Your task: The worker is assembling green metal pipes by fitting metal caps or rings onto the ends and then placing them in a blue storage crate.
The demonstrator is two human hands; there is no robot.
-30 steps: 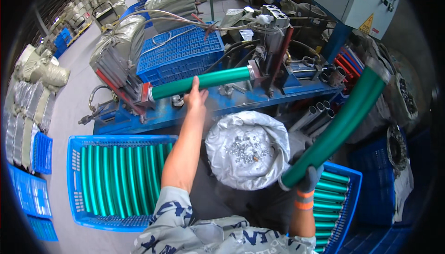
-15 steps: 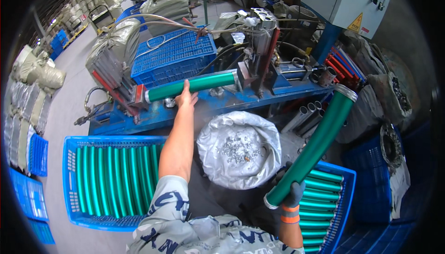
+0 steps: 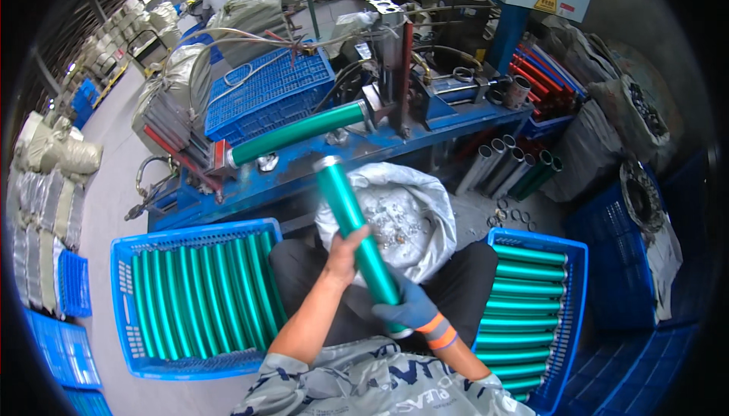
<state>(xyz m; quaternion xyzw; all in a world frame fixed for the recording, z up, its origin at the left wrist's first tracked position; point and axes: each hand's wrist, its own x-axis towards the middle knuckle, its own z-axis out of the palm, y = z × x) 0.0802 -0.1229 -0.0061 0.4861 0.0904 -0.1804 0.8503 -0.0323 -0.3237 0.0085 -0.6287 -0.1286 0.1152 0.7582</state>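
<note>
I hold a green tube [image 3: 351, 218] slanted in front of my chest, its silver-capped upper end pointing at the bench. My bare left hand [image 3: 343, 256] grips its middle. My right hand [image 3: 408, 306], in a blue glove with an orange cuff, grips it lower down near the bottom end. A second green tube [image 3: 296, 132] lies clamped horizontally in the blue bench machine [image 3: 395, 51]. Below the held tube sits a silvery bag [image 3: 414, 211] full of small metal parts.
A blue crate [image 3: 121, 294] at my left holds several green tubes side by side; another blue crate [image 3: 571, 253] at my right holds more. Grey and green tubes [image 3: 505, 165] lean by the bench. Sacks, crates and a person stand farther back on the left.
My left hand left the clamped tube on the bench and came back to grip the tube my right hand carried. That tube swung from the right side to the middle in front of me.
</note>
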